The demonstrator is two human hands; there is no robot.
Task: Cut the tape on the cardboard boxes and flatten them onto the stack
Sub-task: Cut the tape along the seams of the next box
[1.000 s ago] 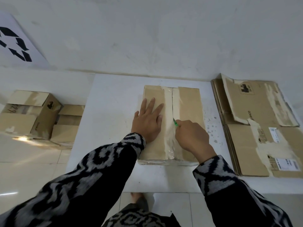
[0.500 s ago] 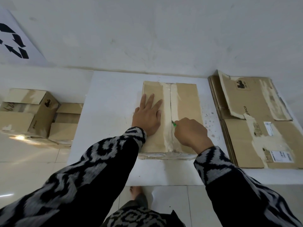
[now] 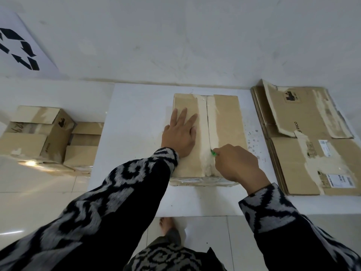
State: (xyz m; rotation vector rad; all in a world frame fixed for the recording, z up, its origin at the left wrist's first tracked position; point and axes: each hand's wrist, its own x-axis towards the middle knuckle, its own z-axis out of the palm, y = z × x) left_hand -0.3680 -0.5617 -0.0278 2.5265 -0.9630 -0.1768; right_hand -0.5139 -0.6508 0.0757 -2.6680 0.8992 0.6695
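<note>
Head view. Cardboard box (image 3: 228, 122), centre of frame, on a white table (image 3: 136, 118); pale tape (image 3: 203, 122) along its middle seam. Left hand (image 3: 180, 133), fingers straight, pressed flat on the box's left flap. Right hand (image 3: 237, 163), fingers curled round a green cutter (image 3: 213, 153), tip at the seam near the box's lower edge. Stack of flattened boxes (image 3: 312, 141), right of frame. Unflattened boxes (image 3: 39, 133), left of frame.

Brown box (image 3: 226, 122), green cutter (image 3: 213, 153)
</note>
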